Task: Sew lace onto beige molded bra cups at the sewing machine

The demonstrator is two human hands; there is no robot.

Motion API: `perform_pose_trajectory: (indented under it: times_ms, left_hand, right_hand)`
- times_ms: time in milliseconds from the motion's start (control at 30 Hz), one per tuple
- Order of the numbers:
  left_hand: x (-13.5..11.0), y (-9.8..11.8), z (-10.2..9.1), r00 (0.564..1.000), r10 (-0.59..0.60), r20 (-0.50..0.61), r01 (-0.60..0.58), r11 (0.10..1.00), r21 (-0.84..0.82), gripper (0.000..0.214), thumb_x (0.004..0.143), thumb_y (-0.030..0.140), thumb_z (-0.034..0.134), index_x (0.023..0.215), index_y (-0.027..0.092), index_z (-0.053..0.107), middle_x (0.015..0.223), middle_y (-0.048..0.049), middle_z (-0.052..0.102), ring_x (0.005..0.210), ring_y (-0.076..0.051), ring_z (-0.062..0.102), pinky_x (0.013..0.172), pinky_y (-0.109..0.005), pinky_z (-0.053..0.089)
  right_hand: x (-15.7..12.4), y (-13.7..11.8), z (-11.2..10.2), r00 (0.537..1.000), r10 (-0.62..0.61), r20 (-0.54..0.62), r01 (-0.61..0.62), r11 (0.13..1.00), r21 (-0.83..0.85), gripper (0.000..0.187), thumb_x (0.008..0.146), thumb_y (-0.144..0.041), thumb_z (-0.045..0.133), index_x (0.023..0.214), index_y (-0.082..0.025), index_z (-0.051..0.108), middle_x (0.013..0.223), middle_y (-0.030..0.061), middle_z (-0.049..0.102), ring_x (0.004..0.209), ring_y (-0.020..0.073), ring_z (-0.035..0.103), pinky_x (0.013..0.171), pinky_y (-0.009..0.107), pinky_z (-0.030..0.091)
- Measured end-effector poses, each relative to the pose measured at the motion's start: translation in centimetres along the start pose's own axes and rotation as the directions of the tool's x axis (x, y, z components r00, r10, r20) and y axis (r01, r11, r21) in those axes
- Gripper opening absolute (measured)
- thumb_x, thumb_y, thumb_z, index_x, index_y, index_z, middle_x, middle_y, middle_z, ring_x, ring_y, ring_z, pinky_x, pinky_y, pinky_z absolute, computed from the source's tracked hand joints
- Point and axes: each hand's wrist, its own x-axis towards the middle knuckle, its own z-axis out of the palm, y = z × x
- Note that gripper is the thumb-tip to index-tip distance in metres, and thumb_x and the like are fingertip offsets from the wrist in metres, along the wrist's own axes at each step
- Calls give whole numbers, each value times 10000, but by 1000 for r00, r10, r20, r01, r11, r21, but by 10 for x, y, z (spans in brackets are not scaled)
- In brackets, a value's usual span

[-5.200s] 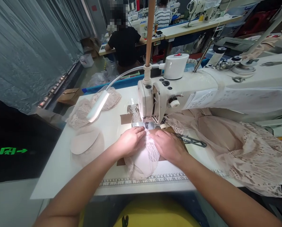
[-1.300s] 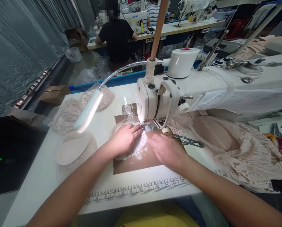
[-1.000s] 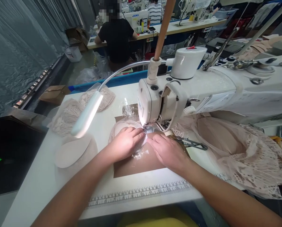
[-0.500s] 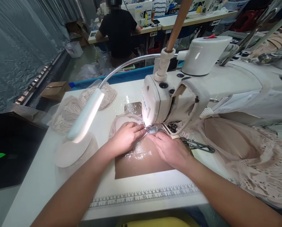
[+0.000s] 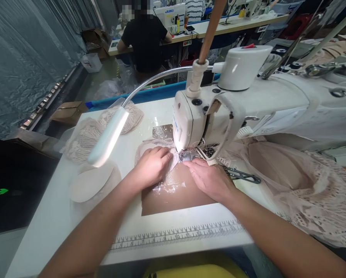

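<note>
My left hand (image 5: 154, 165) is closed on pale pink lace fabric (image 5: 144, 146), its curled fingers just left of the needle area of a white sewing machine (image 5: 187, 119). The lace runs under the machine head beside the metal presser foot (image 5: 186, 156). To the right of the foot lies my right hand (image 5: 207, 177), its fingers pressed together and fingertips close to the foot. What those fingertips hold, if anything, is hidden. Beneath both hands a shiny brown sheet (image 5: 175, 199) covers the machine bed.
A lit lamp (image 5: 109, 137) on a bendy neck hangs at left. Below it lie pale cup pads (image 5: 90, 185) and lace cups (image 5: 84, 141). More lace fabric (image 5: 314, 185) is heaped at right. A ruler strip (image 5: 175, 235) runs along the front edge. Another person (image 5: 145, 42) sits beyond.
My left hand has shifted slightly left, away from the needle, with its fingers more curled, uncovering more lace by the foot. My right hand has barely moved. The view has shifted slightly.
</note>
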Motion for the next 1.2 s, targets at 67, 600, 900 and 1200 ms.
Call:
perform_pose_trajectory:
  times_ms: [67,600,900,1200]
  left_hand:
    - [-3,8,-10,995,-57,77,58,998,0,287,929,242,391,968,120,647,952,-133,623,856,-235,562,741,-363,463]
    - [-8,32,-9,996,70,60,-57,978,-201,268,921,262,401,881,133,633,874,-102,626,817,-203,584,731,-329,479]
    - [-8,26,-1,992,104,64,-98,991,-88,409,910,231,402,1264,88,547,1335,-139,539,953,-250,573,817,-405,494]
    - [-2,19,0,988,101,117,-100,995,-14,463,860,150,460,1317,97,510,1376,-102,510,986,-267,517,819,-393,464]
  right_hand:
    - [0,1,-1,1000,0,-6,0,1000,11,369,860,-120,432,1115,-207,685,906,48,703,688,148,590,626,249,432]
    - [-2,2,-6,999,-47,19,45,995,94,341,872,-129,400,1045,-199,685,867,53,658,713,158,549,621,254,384]
    - [-1,-2,-7,991,-100,85,95,993,68,331,889,-99,399,1014,-154,700,786,43,577,623,126,444,545,253,298]
    - [2,-5,-1,992,-31,120,35,999,-35,332,900,-136,409,1115,-184,657,859,41,632,701,146,534,570,262,322]
